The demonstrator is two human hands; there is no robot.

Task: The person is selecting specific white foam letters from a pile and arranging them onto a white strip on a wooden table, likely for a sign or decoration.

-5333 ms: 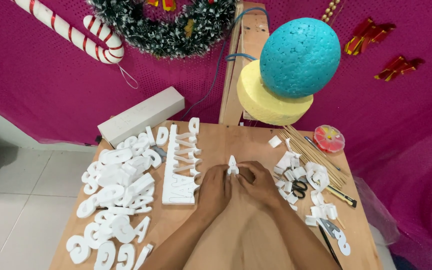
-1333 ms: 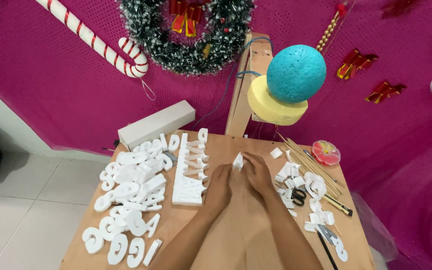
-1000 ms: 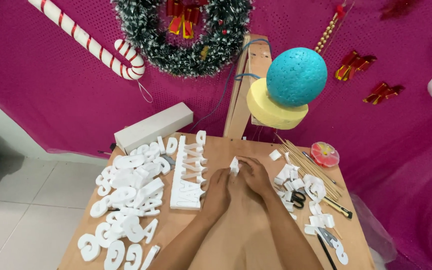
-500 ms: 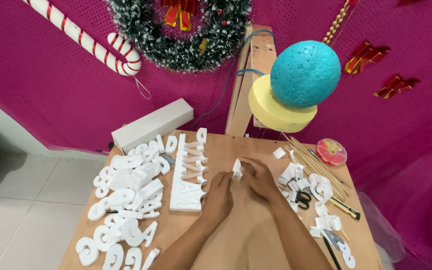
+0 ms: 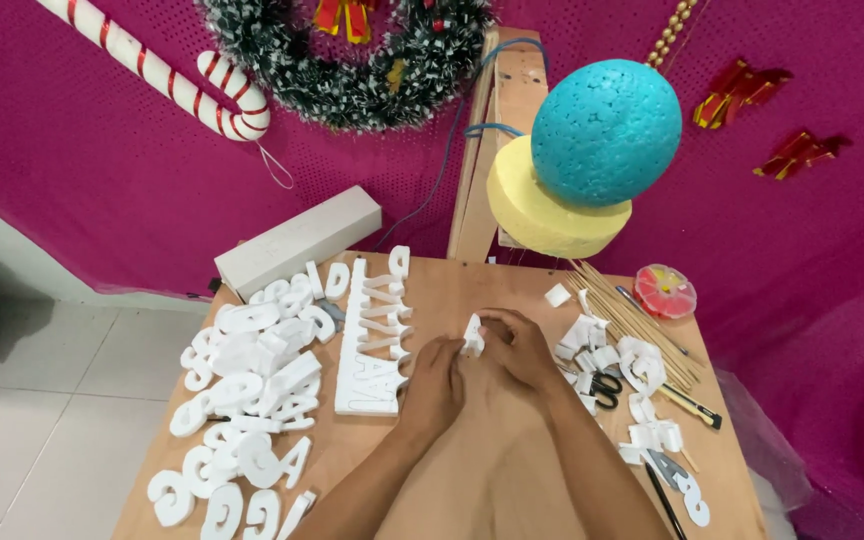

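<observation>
My left hand (image 5: 434,382) and my right hand (image 5: 513,345) meet over the middle of a wooden table (image 5: 472,480). Both pinch a small white foam piece (image 5: 473,335) held upright between the fingertips. Just left of my left hand lies a white foam strip (image 5: 372,345) with letter shapes cut along its edge. A big pile of white foam letters (image 5: 252,390) covers the table's left side.
White foam scraps (image 5: 612,355), black-handled scissors (image 5: 602,385), wooden skewers (image 5: 632,320), a craft knife (image 5: 692,405) and a round red box (image 5: 663,290) lie on the right. A teal foam ball (image 5: 605,132) sits on a yellow foam disc (image 5: 542,205) behind. A white box (image 5: 297,240) rests at the back left.
My hands stay together on the small foam piece in the same spot. Only the camera view has shifted a little.
</observation>
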